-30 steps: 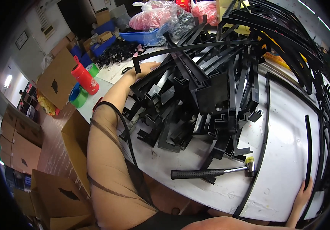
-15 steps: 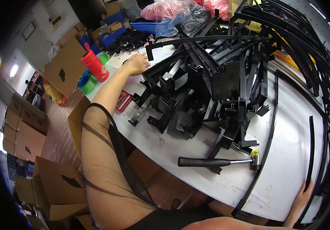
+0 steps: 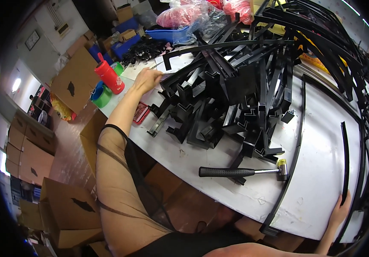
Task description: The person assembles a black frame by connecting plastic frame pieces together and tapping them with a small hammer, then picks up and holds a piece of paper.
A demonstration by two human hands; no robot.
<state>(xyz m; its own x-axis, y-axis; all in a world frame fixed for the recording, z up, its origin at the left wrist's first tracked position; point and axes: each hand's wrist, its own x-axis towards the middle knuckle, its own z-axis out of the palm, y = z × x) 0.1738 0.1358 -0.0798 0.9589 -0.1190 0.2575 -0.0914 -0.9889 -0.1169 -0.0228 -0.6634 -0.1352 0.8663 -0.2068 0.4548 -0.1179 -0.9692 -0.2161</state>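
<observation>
At the far left of the table, my left hand (image 3: 147, 80) is closed, with thin, pale, pointed pieces sticking out beyond its fingers. They look like the blades of a small metal tool, too small to name surely. A white sheet of paper (image 3: 176, 63) lies just past it. At the right, my right hand (image 3: 340, 210) grips the lower end of a narrow black strip (image 3: 345, 158), which stretches away from me over the white table (image 3: 317, 171). Between my hands lies a heap of black angled profile pieces (image 3: 240, 90). Nearer me rests a hammer (image 3: 227, 171) with a black grip and yellow-tipped head.
A red bottle (image 3: 110, 78), a roll of green tape (image 3: 101, 95) and a red-edged phone-like object (image 3: 141, 113) sit at the left edge. Long black strips (image 3: 368, 141) crowd the right side. A blue tray (image 3: 167, 35) stands behind; cardboard boxes (image 3: 71, 210) are on the floor.
My left hand has drawn back slightly toward me, and thin pointed pieces now show at its fingers. The right hand keeps its grip on the black strip. The whole view has shifted a little.
</observation>
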